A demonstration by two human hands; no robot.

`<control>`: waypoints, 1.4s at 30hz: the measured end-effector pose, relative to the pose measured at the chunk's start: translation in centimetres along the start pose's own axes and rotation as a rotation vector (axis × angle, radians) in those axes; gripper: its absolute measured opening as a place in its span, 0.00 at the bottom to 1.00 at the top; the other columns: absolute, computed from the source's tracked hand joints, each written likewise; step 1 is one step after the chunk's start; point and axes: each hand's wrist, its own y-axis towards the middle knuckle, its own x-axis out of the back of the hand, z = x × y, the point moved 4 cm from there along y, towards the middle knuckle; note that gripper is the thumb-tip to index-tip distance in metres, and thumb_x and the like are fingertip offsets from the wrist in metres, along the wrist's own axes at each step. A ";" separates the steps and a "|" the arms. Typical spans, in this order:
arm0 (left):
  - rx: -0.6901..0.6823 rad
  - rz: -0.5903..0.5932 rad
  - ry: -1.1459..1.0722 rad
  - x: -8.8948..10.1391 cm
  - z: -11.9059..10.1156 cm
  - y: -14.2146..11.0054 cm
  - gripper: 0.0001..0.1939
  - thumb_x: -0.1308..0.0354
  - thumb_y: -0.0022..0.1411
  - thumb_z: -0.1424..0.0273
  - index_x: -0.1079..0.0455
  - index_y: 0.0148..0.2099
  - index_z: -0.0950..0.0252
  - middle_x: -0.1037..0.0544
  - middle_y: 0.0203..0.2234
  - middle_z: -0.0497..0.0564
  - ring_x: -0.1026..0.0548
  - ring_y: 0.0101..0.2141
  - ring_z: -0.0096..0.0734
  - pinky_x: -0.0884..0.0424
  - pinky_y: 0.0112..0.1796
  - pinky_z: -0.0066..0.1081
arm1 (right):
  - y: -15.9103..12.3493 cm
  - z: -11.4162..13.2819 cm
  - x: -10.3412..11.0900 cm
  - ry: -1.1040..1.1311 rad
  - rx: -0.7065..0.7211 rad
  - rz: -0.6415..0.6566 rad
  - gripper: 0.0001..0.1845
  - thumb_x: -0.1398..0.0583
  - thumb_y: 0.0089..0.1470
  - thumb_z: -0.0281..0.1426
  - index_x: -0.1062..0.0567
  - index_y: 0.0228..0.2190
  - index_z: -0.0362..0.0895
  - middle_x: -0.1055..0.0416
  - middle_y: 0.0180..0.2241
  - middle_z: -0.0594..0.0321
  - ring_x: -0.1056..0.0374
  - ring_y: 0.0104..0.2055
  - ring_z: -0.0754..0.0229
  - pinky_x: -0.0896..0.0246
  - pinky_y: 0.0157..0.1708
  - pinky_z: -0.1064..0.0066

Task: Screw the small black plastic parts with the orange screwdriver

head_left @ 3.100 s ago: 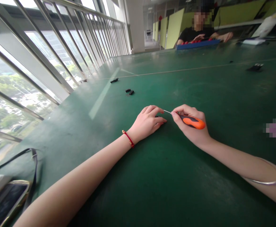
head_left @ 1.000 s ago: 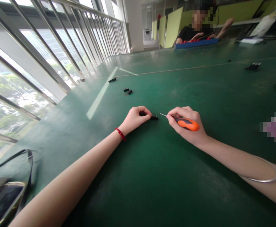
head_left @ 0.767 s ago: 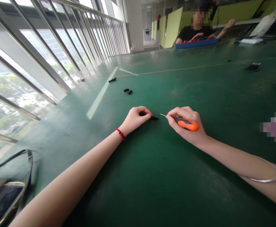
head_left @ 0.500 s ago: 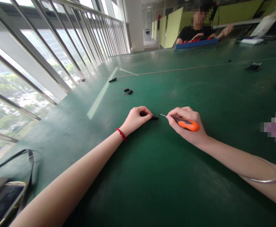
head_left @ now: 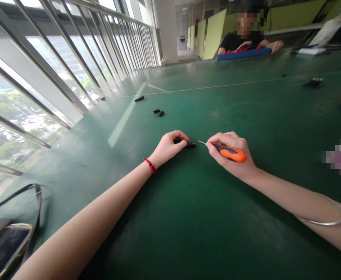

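My left hand (head_left: 168, 146) rests on the green table (head_left: 205, 217), fingers curled and pinching a small black part (head_left: 190, 145) whose end sticks out to the right. My right hand (head_left: 230, 155) is closed around a screwdriver with an orange and black handle (head_left: 233, 154). Its thin metal tip (head_left: 201, 142) points left and sits a short gap from the black part, not touching it. A red cord is on my left wrist, a silver bangle on my right forearm.
Two small black parts (head_left: 159, 112) and another black piece (head_left: 139, 98) lie farther back on the left. More black parts (head_left: 313, 82) sit at the right. A phone (head_left: 4, 249) with a strap lies at the lower left. A person (head_left: 246, 37) works at a blue tray (head_left: 243, 53).
My left hand went from lying over the part with the tip against it to a pinch on its left end. The screwdriver tip drew back slightly. Over the last second, almost nothing moved.
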 end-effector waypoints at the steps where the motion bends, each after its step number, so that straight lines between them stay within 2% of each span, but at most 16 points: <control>1: -0.028 0.000 0.041 -0.1 -0.1 0.0 0.09 0.44 0.54 0.69 0.28 0.36 0.67 0.23 0.34 0.52 0.26 0.37 0.33 0.32 0.43 0.32 | 0.0 0.0 0.0 -0.004 0.001 -0.012 0.06 0.43 0.51 0.32 0.29 0.24 0.47 0.32 0.19 0.67 0.38 0.25 0.63 0.42 0.32 0.68; 5: -0.148 -0.003 0.231 -0.3 -0.6 -0.1 0.08 0.40 0.51 0.68 0.27 0.35 0.65 0.24 0.35 0.51 0.28 0.39 0.35 0.35 0.48 0.38 | 0.1 0.1 0.2 -0.014 -0.001 -0.044 0.06 0.42 0.50 0.31 0.29 0.23 0.47 0.33 0.19 0.67 0.37 0.25 0.63 0.42 0.31 0.69; 8: -0.159 -0.027 0.231 -0.2 -0.7 -0.3 0.05 0.42 0.54 0.70 0.27 0.34 0.65 0.25 0.34 0.51 0.28 0.38 0.33 0.33 0.44 0.33 | 0.0 0.1 0.4 0.040 -0.058 -0.063 0.04 0.41 0.50 0.31 0.29 0.24 0.47 0.33 0.19 0.67 0.37 0.24 0.63 0.42 0.31 0.69; 11: -0.153 -0.062 0.207 -0.2 -0.7 -0.4 0.06 0.44 0.56 0.72 0.27 0.36 0.65 0.26 0.34 0.51 0.27 0.35 0.31 0.31 0.38 0.29 | -0.2 0.4 0.3 0.159 -0.143 -0.076 0.01 0.41 0.49 0.30 0.30 0.28 0.47 0.35 0.20 0.68 0.39 0.22 0.65 0.42 0.28 0.69; 13: -0.157 -0.068 0.222 -0.2 -0.7 -0.5 0.07 0.44 0.57 0.71 0.26 0.36 0.65 0.26 0.33 0.51 0.27 0.34 0.30 0.31 0.37 0.28 | -0.5 0.8 0.2 0.217 -0.165 -0.074 0.04 0.40 0.47 0.29 0.31 0.30 0.46 0.36 0.21 0.68 0.39 0.22 0.65 0.41 0.27 0.70; 20: -0.176 -0.076 0.253 -0.4 -0.9 -0.6 0.07 0.44 0.57 0.70 0.25 0.37 0.65 0.25 0.35 0.51 0.26 0.34 0.29 0.31 0.36 0.28 | -1.1 1.4 -0.2 0.251 -0.157 -0.005 0.05 0.40 0.47 0.29 0.34 0.25 0.46 0.36 0.20 0.68 0.38 0.23 0.64 0.41 0.26 0.70; 25: -0.186 -0.077 0.261 -0.5 -1.0 -0.7 0.06 0.43 0.57 0.71 0.25 0.36 0.65 0.25 0.35 0.51 0.26 0.34 0.29 0.31 0.35 0.27 | -1.0 1.2 -0.1 0.242 -0.143 -0.032 0.05 0.40 0.48 0.30 0.34 0.25 0.46 0.36 0.20 0.68 0.38 0.22 0.65 0.41 0.25 0.71; 42: -0.211 -0.062 0.280 -0.7 -1.1 -0.8 0.06 0.44 0.57 0.72 0.26 0.35 0.65 0.26 0.34 0.50 0.27 0.32 0.27 0.31 0.34 0.26 | -0.7 1.9 -0.2 0.245 -0.079 0.037 0.06 0.41 0.51 0.32 0.34 0.26 0.47 0.33 0.18 0.70 0.36 0.20 0.66 0.40 0.26 0.71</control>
